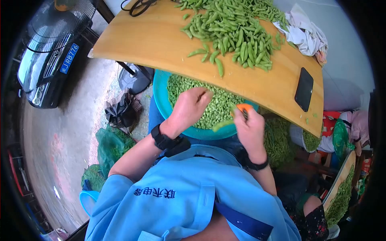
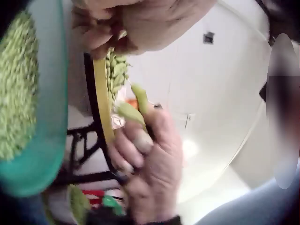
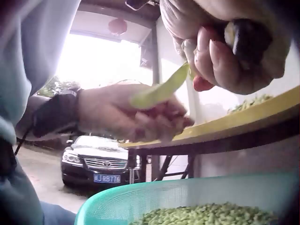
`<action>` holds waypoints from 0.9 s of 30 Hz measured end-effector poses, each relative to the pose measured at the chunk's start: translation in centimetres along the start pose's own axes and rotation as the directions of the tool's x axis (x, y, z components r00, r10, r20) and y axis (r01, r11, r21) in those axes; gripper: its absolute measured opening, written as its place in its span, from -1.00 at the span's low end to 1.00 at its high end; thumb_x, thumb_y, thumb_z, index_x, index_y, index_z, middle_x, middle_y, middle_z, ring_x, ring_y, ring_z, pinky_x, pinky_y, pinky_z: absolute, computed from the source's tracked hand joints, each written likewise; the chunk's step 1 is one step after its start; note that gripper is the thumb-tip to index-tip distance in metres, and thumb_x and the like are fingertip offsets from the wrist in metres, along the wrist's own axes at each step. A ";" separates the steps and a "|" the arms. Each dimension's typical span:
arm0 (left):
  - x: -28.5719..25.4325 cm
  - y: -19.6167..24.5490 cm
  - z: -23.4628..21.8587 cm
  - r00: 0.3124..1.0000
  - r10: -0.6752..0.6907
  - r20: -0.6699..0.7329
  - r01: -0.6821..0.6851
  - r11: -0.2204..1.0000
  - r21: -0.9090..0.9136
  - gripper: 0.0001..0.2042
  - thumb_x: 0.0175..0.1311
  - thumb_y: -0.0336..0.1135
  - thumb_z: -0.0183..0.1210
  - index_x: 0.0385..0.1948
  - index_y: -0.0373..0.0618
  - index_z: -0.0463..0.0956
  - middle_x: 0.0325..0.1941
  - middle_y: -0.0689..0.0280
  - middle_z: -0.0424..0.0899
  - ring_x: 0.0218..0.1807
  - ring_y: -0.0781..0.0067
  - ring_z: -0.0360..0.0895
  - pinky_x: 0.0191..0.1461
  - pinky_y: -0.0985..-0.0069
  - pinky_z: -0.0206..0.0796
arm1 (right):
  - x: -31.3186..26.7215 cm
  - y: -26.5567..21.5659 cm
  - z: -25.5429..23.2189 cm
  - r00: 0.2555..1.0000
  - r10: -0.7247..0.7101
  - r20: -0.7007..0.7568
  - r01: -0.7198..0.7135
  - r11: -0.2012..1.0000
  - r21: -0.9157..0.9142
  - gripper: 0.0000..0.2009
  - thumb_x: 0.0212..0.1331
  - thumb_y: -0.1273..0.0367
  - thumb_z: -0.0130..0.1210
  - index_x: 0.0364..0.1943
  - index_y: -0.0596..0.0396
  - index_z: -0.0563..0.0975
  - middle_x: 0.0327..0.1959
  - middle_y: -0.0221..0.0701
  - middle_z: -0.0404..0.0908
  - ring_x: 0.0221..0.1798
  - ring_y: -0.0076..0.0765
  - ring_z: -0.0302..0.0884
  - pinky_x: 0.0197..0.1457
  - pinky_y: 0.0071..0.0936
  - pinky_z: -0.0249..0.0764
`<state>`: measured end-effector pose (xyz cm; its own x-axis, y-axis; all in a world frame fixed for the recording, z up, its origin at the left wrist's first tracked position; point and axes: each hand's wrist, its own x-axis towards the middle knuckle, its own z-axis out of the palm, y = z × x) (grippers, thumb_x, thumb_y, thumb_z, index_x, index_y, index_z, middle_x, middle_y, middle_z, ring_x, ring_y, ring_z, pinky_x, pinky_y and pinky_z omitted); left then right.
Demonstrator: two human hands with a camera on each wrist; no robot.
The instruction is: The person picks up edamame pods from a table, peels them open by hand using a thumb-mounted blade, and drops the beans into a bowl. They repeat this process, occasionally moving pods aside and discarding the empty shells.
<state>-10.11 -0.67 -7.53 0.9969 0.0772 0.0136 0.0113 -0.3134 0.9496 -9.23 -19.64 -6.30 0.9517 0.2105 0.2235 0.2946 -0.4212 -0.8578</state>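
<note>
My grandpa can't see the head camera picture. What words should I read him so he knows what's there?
A person's left hand and right hand are over a turquoise basket of shelled green soybeans; the right grips a green pod and something orange. Beyond, a wooden table bears heaped soybean pods and a black phone.

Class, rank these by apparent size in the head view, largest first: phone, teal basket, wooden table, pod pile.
1. Wooden table
2. Teal basket and pod pile: too alike to rank, neither fully visible
3. Phone
</note>
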 end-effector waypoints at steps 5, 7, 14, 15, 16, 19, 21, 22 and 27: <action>1.1 2.3 -2.6 0.930 0.358 0.078 -0.333 0.737 0.588 -0.84 0.14 -0.30 0.14 -0.45 -0.20 0.58 -0.44 0.17 0.59 -0.38 0.12 0.54 -0.30 0.31 0.38 | -3.5 3.6 -8.7 0.933 0.338 -0.121 -0.359 0.876 -0.323 -0.82 0.18 0.35 0.07 -0.33 0.23 0.51 -0.62 -0.24 0.50 -0.60 -0.38 0.43 -0.49 -0.43 0.34; 2.9 4.1 -2.1 0.918 0.393 -0.058 -0.304 0.788 0.536 -0.82 0.11 -0.25 0.16 -0.52 -0.17 0.58 -0.47 0.21 0.58 -0.43 0.13 0.54 -0.39 0.32 0.35 | -5.5 5.6 -11.1 0.942 0.313 -0.124 -0.330 0.786 -0.523 -0.71 0.23 0.25 0.00 -0.23 0.27 0.46 -0.55 -0.12 0.54 -0.50 -0.07 0.52 -0.39 -0.25 0.39; 9.9 3.7 0.7 0.978 0.199 0.057 -0.163 0.572 0.804 -0.77 0.04 -0.20 0.19 -0.46 -0.20 0.48 -0.45 0.10 0.59 -0.33 0.01 0.55 -0.31 0.22 0.39 | -9.3 9.9 -11.6 0.836 0.498 -0.230 -0.528 0.620 -0.580 -0.65 0.27 0.22 -0.11 -0.11 0.29 0.37 -0.43 -0.02 0.53 -0.36 0.01 0.52 -0.32 -0.18 0.39; 10.0 3.4 1.0 0.979 0.194 0.063 -0.165 0.570 0.805 -0.77 0.04 -0.20 0.19 -0.46 -0.20 0.48 -0.45 0.10 0.59 -0.33 0.01 0.55 -0.31 0.22 0.39 | -8.7 9.3 -10.9 0.833 0.504 -0.229 -0.533 0.619 -0.577 -0.65 0.27 0.22 -0.11 -0.11 0.29 0.37 -0.43 -0.02 0.53 -0.36 0.01 0.52 -0.32 -0.18 0.39; 10.0 2.8 1.4 0.969 0.245 0.041 -0.183 0.594 0.783 -0.77 0.02 -0.24 0.20 -0.40 -0.22 0.47 -0.45 0.08 0.58 -0.34 0.05 0.56 -0.32 0.24 0.39 | -7.7 8.1 -10.1 0.818 0.557 -0.147 -0.569 0.742 -0.355 -0.69 0.28 0.25 -0.12 -0.09 0.25 0.39 -0.47 -0.14 0.50 -0.43 -0.19 0.47 -0.38 -0.32 0.36; 9.6 2.0 1.5 0.957 0.289 -0.025 -0.209 0.745 0.634 -0.76 0.02 -0.33 0.21 -0.30 -0.24 0.46 -0.48 0.11 0.57 -0.40 0.20 0.55 -0.36 0.35 0.39 | -4.1 3.2 -7.1 0.839 0.527 0.134 -0.543 0.823 0.167 -0.76 0.30 0.36 -0.15 -0.05 0.15 0.42 -0.54 -0.46 0.39 -0.55 -0.66 0.22 -0.50 -0.70 0.19; 8.9 2.7 0.6 0.959 0.277 -0.060 -0.214 0.847 0.486 -0.76 0.05 -0.37 0.21 -0.25 -0.24 0.46 -0.50 0.16 0.56 -0.45 0.32 0.54 -0.39 0.44 0.38 | -1.6 0.2 -5.3 0.860 0.432 0.269 -0.510 0.732 0.452 -0.73 0.32 0.39 -0.19 0.04 0.14 0.39 -0.54 -0.51 0.38 -0.58 -0.72 0.17 -0.53 -0.77 0.13; 8.0 4.2 -0.3 0.999 0.042 0.035 -0.042 0.999 -0.008 -0.79 0.10 -0.38 0.19 -0.24 -0.23 0.47 -0.51 0.24 0.55 -0.46 0.44 0.50 -0.41 0.54 0.35 | -0.5 -0.9 -4.4 0.872 0.389 0.297 -0.489 0.674 0.554 -0.70 0.32 0.40 -0.20 0.10 0.14 0.34 -0.54 -0.49 0.39 -0.59 -0.73 0.17 -0.55 -0.77 0.12; 4.8 4.0 -0.2 0.974 -0.169 0.149 0.225 0.726 -0.650 -0.88 0.25 -0.35 0.12 -0.28 -0.18 0.52 -0.52 0.41 0.52 -0.47 0.66 0.44 -0.41 0.70 0.30 | 2.4 -2.5 -0.3 0.927 0.229 0.297 -0.371 0.674 0.639 -0.60 0.34 0.41 -0.22 0.25 0.13 0.20 -0.53 -0.47 0.43 -0.62 -0.76 0.15 -0.58 -0.78 0.10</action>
<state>-5.32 -1.37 -3.57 0.9810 -0.0126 -0.1937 0.1821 0.4049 0.8961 -7.66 -18.38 -3.46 0.9241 0.3606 -0.1268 -0.2100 0.2019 -0.9566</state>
